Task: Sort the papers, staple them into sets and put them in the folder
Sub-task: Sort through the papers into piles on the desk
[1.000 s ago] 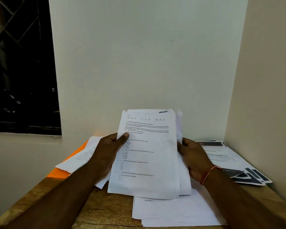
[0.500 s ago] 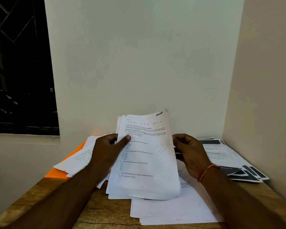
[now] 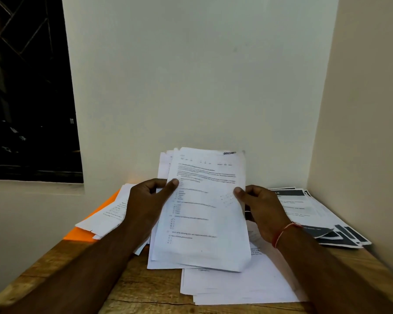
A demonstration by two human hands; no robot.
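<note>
You are holding a loose sheaf of white printed sheets [image 3: 204, 211] upright over the middle of the wooden table [image 3: 145, 288]. Your left hand [image 3: 145, 200] pinches its left edge and your right hand [image 3: 263, 207] its right edge, each with the thumb on the front page. The fingers behind are hidden.

The top edges are fanned and uneven, so I judge the sheets are not squared. If you loosen either pinch, the back pages could slide out and drop onto the flat pile of white sheets [image 3: 236, 286] lying just below, mixing what you are sorting.

The orange card folder [image 3: 82, 234] sits at the far left, mostly buried under another stack of white printed pages [image 3: 109, 211]. Pulling it free carelessly could scatter that stack off the table's left edge. The black-banded printed sheets [image 3: 315, 211] at the far right are already splayed. I see no stapler, so searching for it one-handed risks the sheaf sagging.
</note>
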